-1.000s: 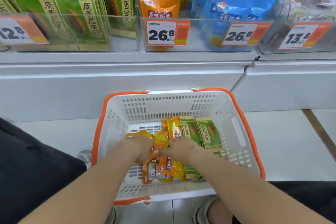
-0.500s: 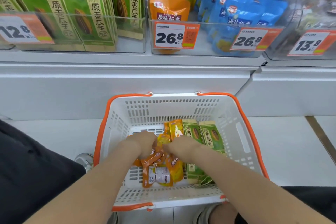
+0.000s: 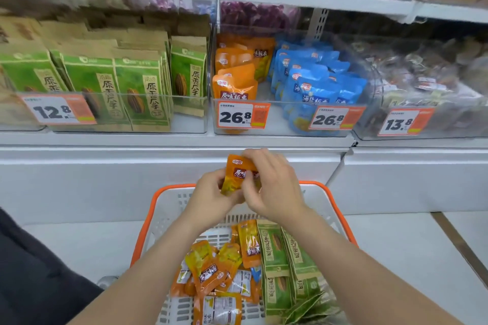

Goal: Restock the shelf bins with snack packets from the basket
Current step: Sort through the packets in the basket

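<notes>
Pale floor (image 3: 79,245) lies under the work area, with a dark garment (image 3: 39,285) at 8 o'clock of my view. Nearest to me, at 6 o'clock, a white basket (image 3: 144,229) with an orange rim stands on that floor. Its contents are as follows: a loose heap of orange packets (image 3: 211,272) on the 9 o'clock side, some face down with white labels showing, and green packets (image 3: 277,258) lying flat on the 3 o'clock side, touching the heap.

Both forearms reach over the basket. Above its far rim, near centre frame, the left hand (image 3: 211,192) and the right hand (image 3: 274,187) share one orange packet (image 3: 237,174). Left fingers curl on its lower edge from 8 o'clock. The right hand closes over its 3 o'clock side, covering part of the print. The packet is upright, slightly tilted and clear of the basket, in front of the white shelf base (image 3: 132,166).

Beyond, at 12 o'clock, a clear bin (image 3: 280,124) holds matching orange pouches (image 3: 232,87) beside blue pouches (image 3: 317,87). A 26.8 tag (image 3: 237,116) fronts each kind. At 10 o'clock, green seed packs (image 3: 137,92) stand in a bin with a 12.8 tag (image 3: 54,112). At 2 o'clock a further bin (image 3: 449,119), tagged 13.8, holds dark wrapped goods; they are too blurred for me to identify.
</notes>
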Demonstrator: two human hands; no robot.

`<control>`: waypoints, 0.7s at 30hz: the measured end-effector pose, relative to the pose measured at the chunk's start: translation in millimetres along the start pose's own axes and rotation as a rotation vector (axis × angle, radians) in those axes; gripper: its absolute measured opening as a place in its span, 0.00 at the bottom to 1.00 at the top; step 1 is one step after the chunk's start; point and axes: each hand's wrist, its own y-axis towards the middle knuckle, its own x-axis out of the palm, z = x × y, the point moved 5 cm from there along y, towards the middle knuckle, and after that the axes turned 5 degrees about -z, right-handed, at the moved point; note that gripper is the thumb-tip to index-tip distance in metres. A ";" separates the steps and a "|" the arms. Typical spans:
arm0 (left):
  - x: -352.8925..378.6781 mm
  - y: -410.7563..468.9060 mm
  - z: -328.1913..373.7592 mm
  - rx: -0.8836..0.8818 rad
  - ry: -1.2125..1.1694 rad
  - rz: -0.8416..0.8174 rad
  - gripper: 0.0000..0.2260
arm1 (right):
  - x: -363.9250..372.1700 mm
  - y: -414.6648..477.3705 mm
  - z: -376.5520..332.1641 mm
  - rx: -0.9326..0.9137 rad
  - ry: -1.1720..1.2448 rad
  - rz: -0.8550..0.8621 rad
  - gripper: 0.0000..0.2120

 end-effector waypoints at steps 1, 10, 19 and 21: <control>-3.1 2.9 15.4 0.061 0.047 0.059 0.06 | -12.5 10.2 -6.7 -0.052 -0.028 0.040 0.15; -26.8 13.6 126.9 0.571 0.490 0.501 0.18 | -127.4 87.0 -27.3 -0.106 -0.101 0.591 0.11; -51.0 60.5 189.2 0.474 1.206 0.435 0.18 | -152.1 156.9 16.2 -0.044 -0.288 0.461 0.11; -56.4 75.0 188.7 0.407 1.346 0.335 0.22 | -146.1 170.8 29.4 -0.110 -0.380 0.320 0.10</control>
